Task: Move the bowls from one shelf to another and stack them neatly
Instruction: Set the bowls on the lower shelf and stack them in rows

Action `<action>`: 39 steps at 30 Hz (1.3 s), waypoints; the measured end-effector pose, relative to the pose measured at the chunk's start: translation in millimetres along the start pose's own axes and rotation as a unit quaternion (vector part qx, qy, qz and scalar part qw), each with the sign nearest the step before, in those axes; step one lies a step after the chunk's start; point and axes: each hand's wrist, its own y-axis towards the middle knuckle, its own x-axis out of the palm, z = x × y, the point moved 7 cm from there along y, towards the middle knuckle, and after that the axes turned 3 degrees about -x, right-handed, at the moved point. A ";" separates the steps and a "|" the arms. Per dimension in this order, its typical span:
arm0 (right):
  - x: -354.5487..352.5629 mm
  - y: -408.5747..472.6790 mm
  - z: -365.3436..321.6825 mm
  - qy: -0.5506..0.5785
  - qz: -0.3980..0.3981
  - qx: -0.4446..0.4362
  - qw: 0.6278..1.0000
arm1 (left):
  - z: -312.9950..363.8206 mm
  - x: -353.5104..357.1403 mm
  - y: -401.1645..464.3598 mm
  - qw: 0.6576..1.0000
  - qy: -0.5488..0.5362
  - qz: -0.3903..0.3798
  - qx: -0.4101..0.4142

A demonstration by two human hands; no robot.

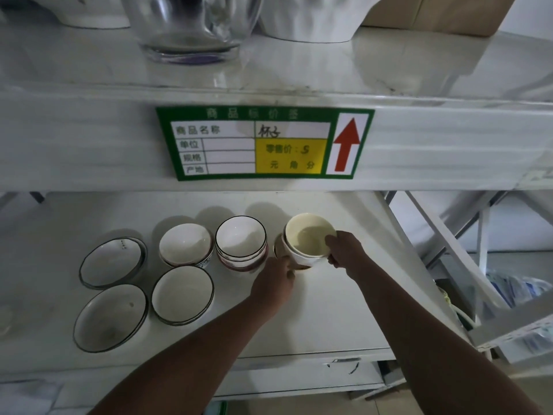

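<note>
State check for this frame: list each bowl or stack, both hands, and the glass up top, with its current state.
cream bowl: upright, held at the rim, atop a stack
right hand: grips the cream bowl's rim
left hand: holds the stack's base
black-rimmed stack: upright, nested, untouched
red-patterned bowl: upright, empty
three shallow bowls: upright, unstacked
glass vessel: upright on upper shelf

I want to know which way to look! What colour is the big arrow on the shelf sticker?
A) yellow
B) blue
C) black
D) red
D: the arrow at the right end of the green sticker is red and points up.
</note>
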 end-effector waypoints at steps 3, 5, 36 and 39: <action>12.7 4.0 -0.9 0.007 -0.004 0.006 1.000 | -4.1 -14.4 -2.1 0.996 -0.070 0.058 0.015; 16.6 5.7 -0.6 0.004 -0.003 0.005 1.000 | -4.0 -23.4 -6.4 0.982 -0.175 0.075 0.016; -15.0 -18.2 -15.9 -0.100 0.120 -0.013 0.988 | -13.5 -39.4 -19.2 0.985 -0.172 -0.008 -0.005; -17.2 -44.3 -50.9 -0.110 0.168 -0.075 0.977 | -20.1 -73.7 -26.3 0.972 -0.232 0.009 -0.035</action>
